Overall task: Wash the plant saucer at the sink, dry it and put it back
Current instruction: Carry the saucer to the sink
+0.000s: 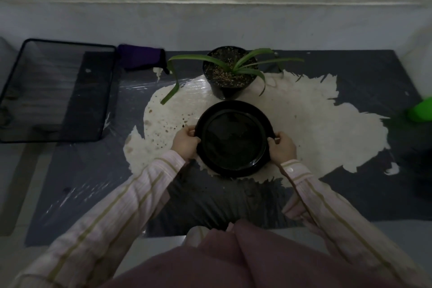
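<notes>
Fingers [195, 140] of the left hand [185, 141] curl round the left rim of the black saucer [233, 140]. The right hand [284, 147] grips the opposite rim the same way, so 2 hands hold it between them. Striped sleeves [117, 206] reach up to the saucer from the near edge. Under the saucer is a pale patch [315, 128] in the dark sheet [93, 182] that covers the bench [161, 243]. Whether the saucer rests there or is lifted cannot be told.

Just behind the saucer stands a black pot [224, 86] holding a long-leaved green plant [236, 65]. Far left of the saucer lies a mesh tray [56, 91], with a purple cloth [140, 57] beyond it toward the pot. Far right of the saucer, a green thing [420, 110] is cut off at the edge.
</notes>
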